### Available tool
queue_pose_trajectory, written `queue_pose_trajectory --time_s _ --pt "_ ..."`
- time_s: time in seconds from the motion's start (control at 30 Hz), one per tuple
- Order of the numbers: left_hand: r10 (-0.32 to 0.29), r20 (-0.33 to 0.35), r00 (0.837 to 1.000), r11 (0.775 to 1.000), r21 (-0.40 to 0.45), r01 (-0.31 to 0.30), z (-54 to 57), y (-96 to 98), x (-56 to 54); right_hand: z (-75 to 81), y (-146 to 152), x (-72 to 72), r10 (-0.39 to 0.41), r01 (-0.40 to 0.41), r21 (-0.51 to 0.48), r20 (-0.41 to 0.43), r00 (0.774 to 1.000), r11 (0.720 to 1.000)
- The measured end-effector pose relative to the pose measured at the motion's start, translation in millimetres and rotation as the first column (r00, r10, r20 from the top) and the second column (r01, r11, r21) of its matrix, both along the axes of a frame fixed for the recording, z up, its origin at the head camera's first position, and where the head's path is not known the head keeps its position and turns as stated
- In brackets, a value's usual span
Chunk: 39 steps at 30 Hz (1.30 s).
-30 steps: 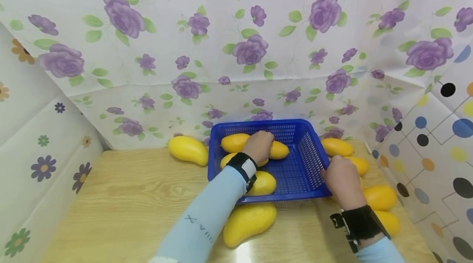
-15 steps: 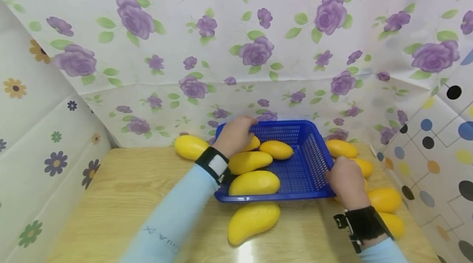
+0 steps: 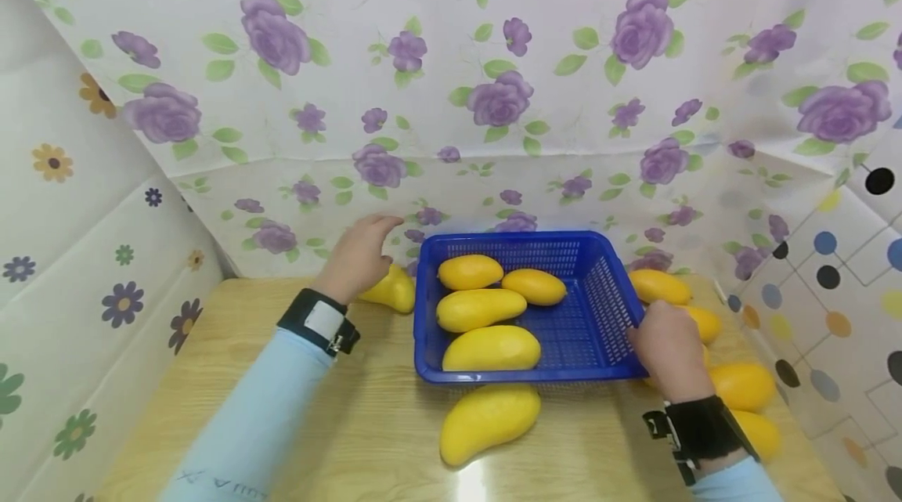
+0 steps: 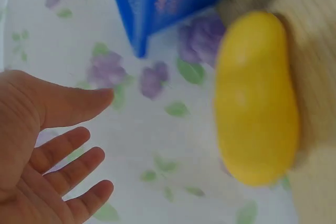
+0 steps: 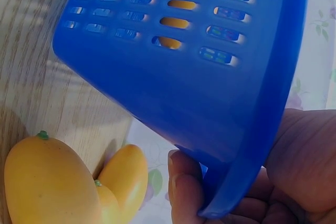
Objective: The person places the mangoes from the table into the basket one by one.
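My left hand (image 3: 358, 255) is over the table's back left, its fingers spread and holding nothing. Beneath it, partly hidden, lies a yellow mango (image 3: 396, 290) just left of the blue basket (image 3: 521, 377). In the left wrist view that mango (image 4: 257, 103) is whole, apart from the loosely bent fingers. My right hand (image 3: 669, 349) grips the basket's right rim; the right wrist view shows its fingers (image 5: 186, 190) curled under the rim. Several mangoes (image 3: 481, 309) lie inside, mostly on the basket's left side.
Another mango (image 3: 489, 422) lies in front of the basket. Several more mangoes (image 3: 741, 386) are along the right side, beside and partly behind my right hand. A flowered cloth (image 3: 310, 196) rises behind the wooden table (image 3: 232, 361), with patterned sheets at both sides.
My left hand has drawn out of the basket and moved left, off the mangoes inside, to over the mango at the back left. My right hand keeps its grip on the rim.
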<state>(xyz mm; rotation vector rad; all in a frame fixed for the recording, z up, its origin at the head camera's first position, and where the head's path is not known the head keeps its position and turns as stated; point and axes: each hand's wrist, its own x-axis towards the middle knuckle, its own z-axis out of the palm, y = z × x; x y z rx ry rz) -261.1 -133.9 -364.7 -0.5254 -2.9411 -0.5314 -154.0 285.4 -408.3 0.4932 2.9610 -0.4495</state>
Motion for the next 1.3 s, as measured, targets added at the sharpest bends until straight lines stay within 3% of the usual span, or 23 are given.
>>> queue_pose_trajectory --time_s 0.33,0.63,0.8,1.1,1.3 --pt "0.016 0.137 0.990 0.998 -0.066 -0.007 -33.3 -33.1 -2.0 0.4 0 0.8 -0.005 0.005 -0.009 0.001 1.000 1.000" --pt "0.018 0.090 0.996 0.987 -0.161 -0.004 -69.2 -38.6 -14.0 -0.2 4 -1.5 0.072 -0.071 0.006 -0.055 0.996 0.997" --pt "0.023 0.074 0.997 0.978 -0.208 -0.007 -85.8 -39.3 -17.5 3.4 8 -2.1 0.116 -0.116 -0.021 -0.031 0.993 0.993" --pt "0.024 0.037 0.999 0.976 -0.218 -0.015 -94.0 -46.2 -13.9 7.3 18 -9.7 0.136 -0.133 -0.067 0.044 0.990 0.989" --pt "0.070 0.115 0.991 0.988 -0.143 -0.054 -98.1 -56.1 -6.9 11.9 19 -15.8 0.152 -0.153 -0.050 -0.024 0.988 0.987"
